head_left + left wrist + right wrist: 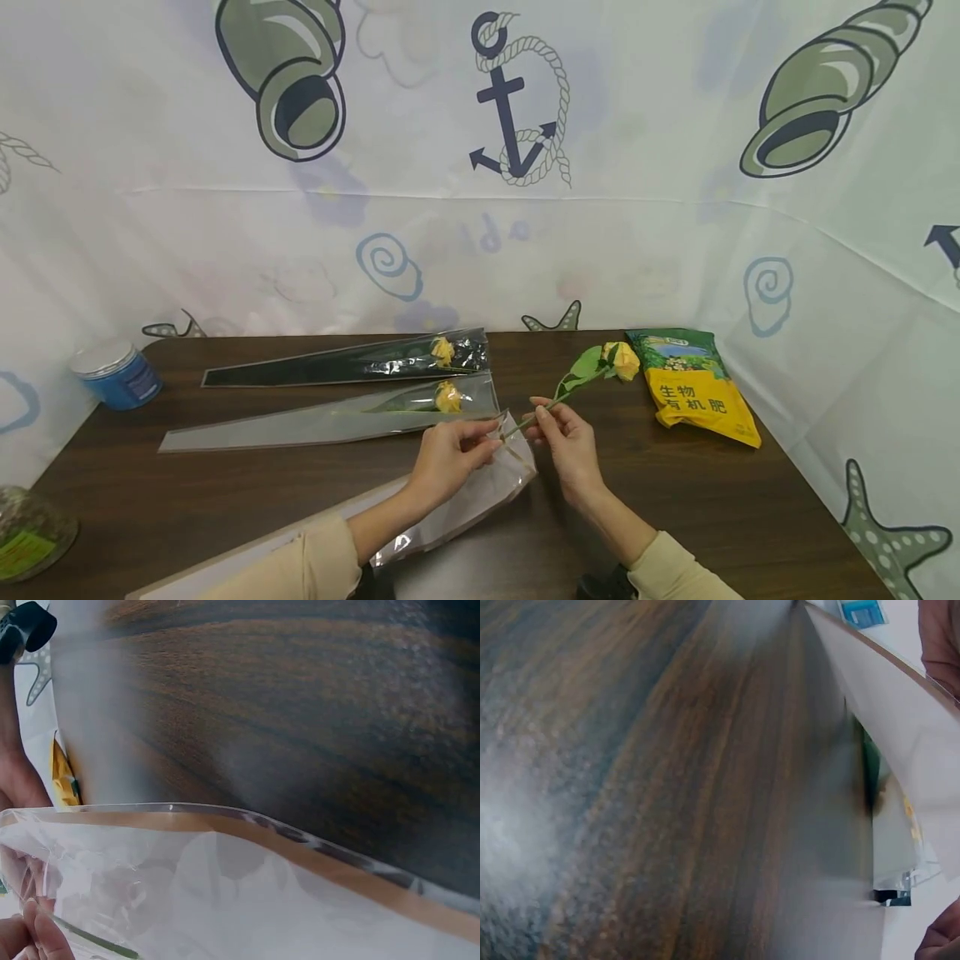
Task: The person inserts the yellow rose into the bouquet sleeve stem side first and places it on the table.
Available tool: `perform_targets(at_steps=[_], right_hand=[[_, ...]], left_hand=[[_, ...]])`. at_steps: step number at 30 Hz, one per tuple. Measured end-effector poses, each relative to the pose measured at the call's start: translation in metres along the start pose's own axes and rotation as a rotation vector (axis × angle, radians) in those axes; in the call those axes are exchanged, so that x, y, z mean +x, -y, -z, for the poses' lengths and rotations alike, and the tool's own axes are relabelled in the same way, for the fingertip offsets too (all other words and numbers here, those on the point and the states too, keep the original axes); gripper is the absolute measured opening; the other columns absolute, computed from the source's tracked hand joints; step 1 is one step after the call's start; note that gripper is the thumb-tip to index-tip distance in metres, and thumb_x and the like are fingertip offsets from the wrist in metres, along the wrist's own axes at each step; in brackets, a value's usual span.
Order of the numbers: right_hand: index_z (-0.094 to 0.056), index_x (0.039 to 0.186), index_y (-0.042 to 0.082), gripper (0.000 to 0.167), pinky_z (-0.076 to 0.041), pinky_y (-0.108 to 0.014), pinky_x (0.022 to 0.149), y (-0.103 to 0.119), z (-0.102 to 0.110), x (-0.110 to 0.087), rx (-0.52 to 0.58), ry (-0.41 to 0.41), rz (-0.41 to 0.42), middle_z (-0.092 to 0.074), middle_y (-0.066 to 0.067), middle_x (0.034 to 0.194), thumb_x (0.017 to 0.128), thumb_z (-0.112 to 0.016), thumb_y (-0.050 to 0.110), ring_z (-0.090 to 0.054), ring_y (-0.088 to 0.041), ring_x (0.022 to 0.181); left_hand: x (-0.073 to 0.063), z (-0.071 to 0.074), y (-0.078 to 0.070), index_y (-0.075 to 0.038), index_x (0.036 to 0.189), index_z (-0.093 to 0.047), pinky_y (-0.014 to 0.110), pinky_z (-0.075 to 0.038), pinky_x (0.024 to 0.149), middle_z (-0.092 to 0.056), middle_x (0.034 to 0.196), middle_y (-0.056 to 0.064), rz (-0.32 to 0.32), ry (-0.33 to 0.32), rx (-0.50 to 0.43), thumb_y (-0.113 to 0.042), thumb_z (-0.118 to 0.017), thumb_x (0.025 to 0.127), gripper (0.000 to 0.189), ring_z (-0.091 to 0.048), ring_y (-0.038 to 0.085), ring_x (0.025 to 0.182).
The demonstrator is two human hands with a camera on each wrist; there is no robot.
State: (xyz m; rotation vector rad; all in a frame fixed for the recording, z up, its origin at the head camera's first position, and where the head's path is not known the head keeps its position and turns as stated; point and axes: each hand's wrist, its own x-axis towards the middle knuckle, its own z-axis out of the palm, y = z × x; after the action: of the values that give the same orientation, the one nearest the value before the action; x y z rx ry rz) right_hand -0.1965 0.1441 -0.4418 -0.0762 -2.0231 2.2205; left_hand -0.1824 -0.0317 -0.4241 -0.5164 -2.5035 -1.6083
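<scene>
In the head view, my right hand (570, 450) pinches the green stem of a yellow rose (622, 362), whose bloom points up and right. My left hand (444, 458) pinches the mouth of a long white flower sleeve (480, 492) with a clear front and tan border. The stem's lower end lies at that mouth; in the left wrist view the stem (105, 943) shows through or against the clear film. Behind lie a grey-white sleeve (300, 425) and a black sleeve (300, 367), each with a yellow rose inside. The right wrist view shows the white sleeve's edge (900, 697).
A yellow and green fertilizer bag (693, 387) lies at the back right of the dark wooden table (712, 517). On the left stand a blue jar with a silvery lid (120, 375) and a clear jar with a green label (30, 537). A printed curtain (637, 233) hangs behind.
</scene>
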Motion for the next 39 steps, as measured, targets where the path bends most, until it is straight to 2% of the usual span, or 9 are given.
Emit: perform_targets(at_steps=[4, 9, 13, 16, 20, 23, 26, 34, 39], right_hand=[[-0.059, 0.115, -0.004, 0.027, -0.05, -0.022, 0.066, 0.002, 0.001, 0.002, 0.056, 0.001, 0.003, -0.071, 0.0, 0.085, 0.095, -0.055, 0.013, -0.064, -0.009, 0.068], [-0.05, 0.126, -0.001, 0.031, -0.052, -0.021, 0.065, 0.006, 0.002, 0.002, 0.138, 0.036, 0.011, -0.072, -0.006, 0.088, 0.099, -0.047, 0.016, -0.067, -0.01, 0.07], [-0.047, 0.128, -0.005, 0.036, -0.052, -0.02, 0.065, 0.007, 0.004, 0.001, 0.181, 0.03, 0.029, -0.072, -0.008, 0.093, 0.102, -0.04, 0.019, -0.067, -0.01, 0.072], [-0.051, 0.122, -0.008, 0.035, -0.053, -0.02, 0.065, 0.007, 0.004, 0.002, 0.2, -0.005, 0.059, -0.072, -0.004, 0.09, 0.1, -0.043, 0.018, -0.067, -0.01, 0.073], [-0.057, 0.112, -0.002, 0.022, -0.054, -0.021, 0.064, 0.009, 0.003, 0.003, 0.248, -0.046, 0.104, -0.072, -0.002, 0.084, 0.097, -0.05, 0.013, -0.068, -0.011, 0.069], [-0.054, 0.103, 0.006, 0.008, -0.055, -0.023, 0.063, 0.011, 0.003, 0.003, 0.291, -0.06, 0.138, -0.073, -0.004, 0.083, 0.096, -0.052, 0.007, -0.068, -0.012, 0.065], [-0.05, 0.098, 0.007, 0.006, -0.055, -0.024, 0.065, 0.013, 0.002, 0.002, 0.319, -0.07, 0.16, -0.073, -0.003, 0.084, 0.094, -0.053, 0.003, -0.07, -0.014, 0.069], [-0.05, 0.095, 0.003, 0.009, -0.052, -0.021, 0.07, 0.017, -0.003, -0.002, 0.239, -0.085, 0.085, -0.072, 0.003, 0.079, 0.091, -0.058, 0.001, -0.067, -0.009, 0.072], [-0.043, 0.11, 0.003, 0.027, -0.05, -0.021, 0.074, 0.015, -0.008, -0.006, 0.185, -0.069, 0.05, -0.071, 0.005, 0.076, 0.09, -0.06, 0.001, -0.066, -0.008, 0.074]], left_hand=[[0.0, -0.001, 0.0, 0.002, 0.106, -0.07, 0.017, -0.047, 0.05, -0.071, 0.075, 0.009, -0.006, 0.011, -0.013, -0.007, -0.071, 0.082, 0.026, -0.067, 0.012, 0.06], [0.001, -0.001, 0.0, 0.002, 0.107, -0.069, 0.016, -0.047, 0.05, -0.072, 0.076, 0.009, -0.004, 0.011, -0.015, -0.007, -0.071, 0.082, 0.027, -0.067, 0.013, 0.06], [0.0, -0.001, 0.0, 0.002, 0.107, -0.069, 0.017, -0.048, 0.051, -0.072, 0.076, 0.009, -0.003, 0.005, -0.017, -0.007, -0.071, 0.082, 0.027, -0.068, 0.013, 0.06], [0.0, 0.0, 0.0, 0.001, 0.107, -0.07, 0.017, -0.049, 0.052, -0.072, 0.076, 0.009, -0.007, -0.001, -0.011, -0.008, -0.072, 0.082, 0.027, -0.068, 0.013, 0.06], [-0.001, 0.0, -0.001, 0.001, 0.106, -0.07, 0.017, -0.049, 0.051, -0.072, 0.075, 0.009, -0.017, -0.009, -0.006, -0.007, -0.072, 0.081, 0.026, -0.067, 0.013, 0.059], [0.0, 0.0, 0.0, 0.002, 0.106, -0.07, 0.017, -0.049, 0.052, -0.072, 0.076, 0.009, -0.02, -0.011, -0.017, -0.006, -0.072, 0.081, 0.026, -0.068, 0.014, 0.059], [0.0, 0.0, 0.0, 0.002, 0.105, -0.07, 0.016, -0.049, 0.052, -0.072, 0.076, 0.01, -0.022, -0.015, -0.017, -0.005, -0.071, 0.081, 0.026, -0.068, 0.013, 0.059], [0.002, 0.0, -0.002, -0.002, 0.105, -0.071, 0.016, -0.048, 0.053, -0.072, 0.074, 0.006, -0.026, -0.038, 0.0, -0.008, -0.073, 0.08, 0.026, -0.067, 0.012, 0.059], [0.004, -0.001, -0.005, -0.001, 0.105, -0.071, 0.016, -0.046, 0.052, -0.071, 0.074, 0.006, -0.049, -0.056, 0.004, -0.007, -0.073, 0.08, 0.026, -0.066, 0.011, 0.06]])
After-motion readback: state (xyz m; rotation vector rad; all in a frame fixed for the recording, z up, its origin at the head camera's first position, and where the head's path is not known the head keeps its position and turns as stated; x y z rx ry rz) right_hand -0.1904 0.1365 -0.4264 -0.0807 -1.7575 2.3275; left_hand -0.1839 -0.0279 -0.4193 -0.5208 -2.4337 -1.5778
